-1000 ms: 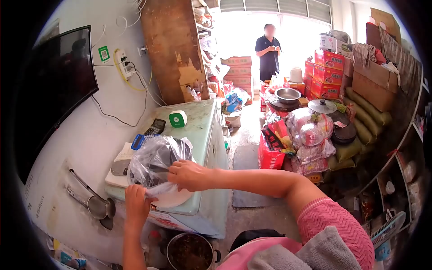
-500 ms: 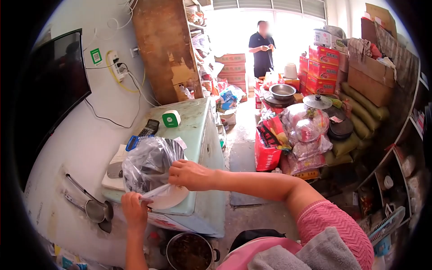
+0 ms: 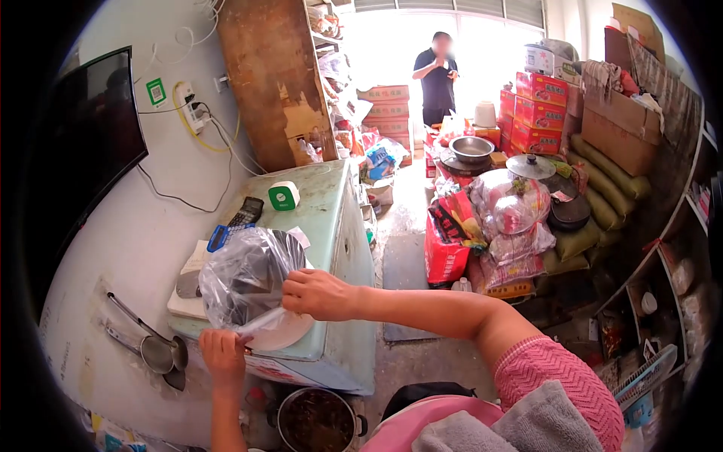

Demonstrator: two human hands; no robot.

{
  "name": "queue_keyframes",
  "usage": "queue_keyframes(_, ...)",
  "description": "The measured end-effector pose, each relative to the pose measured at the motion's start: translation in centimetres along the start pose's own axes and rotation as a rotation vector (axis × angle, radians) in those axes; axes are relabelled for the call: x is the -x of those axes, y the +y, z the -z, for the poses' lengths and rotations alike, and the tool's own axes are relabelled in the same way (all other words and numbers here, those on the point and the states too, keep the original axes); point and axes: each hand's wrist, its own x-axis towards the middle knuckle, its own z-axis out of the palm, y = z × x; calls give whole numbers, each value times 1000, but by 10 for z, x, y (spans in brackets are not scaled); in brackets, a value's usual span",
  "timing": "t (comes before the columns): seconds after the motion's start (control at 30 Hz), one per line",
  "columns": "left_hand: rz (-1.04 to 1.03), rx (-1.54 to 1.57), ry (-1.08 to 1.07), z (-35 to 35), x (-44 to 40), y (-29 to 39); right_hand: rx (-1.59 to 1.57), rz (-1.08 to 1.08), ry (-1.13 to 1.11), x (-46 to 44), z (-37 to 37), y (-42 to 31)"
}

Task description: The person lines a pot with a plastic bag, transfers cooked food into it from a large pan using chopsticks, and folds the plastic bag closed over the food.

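Observation:
A see-through plastic bag (image 3: 233,275) bulges over a dark, shiny surface on the pale green freezer-like cabinet (image 3: 320,200). My left hand (image 3: 224,351) has its fingers closed on the bag's near edge. My right hand (image 3: 320,294) pinches the bag at its right side, fingers bent together. Beneath the bag, between my hands, shows part of a white round container (image 3: 282,331); what lies inside it is hidden. A calculator (image 3: 245,213) and a green-and-white box-shaped device (image 3: 284,196) stand behind the bag.
A pot of dark food (image 3: 316,422) sits below the cabinet. Ladles (image 3: 157,352) hang on the left wall. To the right are bagged goods (image 3: 508,211), a metal bowl (image 3: 472,148) and red boxes (image 3: 541,113). Another person (image 3: 437,83) stands at the back.
Both my hands keep their hold on the bag and have barely moved. The person at the back has raised one hand toward the head.

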Motion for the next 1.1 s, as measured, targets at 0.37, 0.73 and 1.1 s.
queue_keyframes(0.37,8,-7,-16,1,-1,1,1,-6,-4,1,-3,0)
queue_keyframes(0.73,34,1,-39,5,-2,4,-8,-9,10,1,-3,-1)
queue_keyframes(1.1,110,32,-163,18,-6,6,-40,-44,-14,4,-7,2)
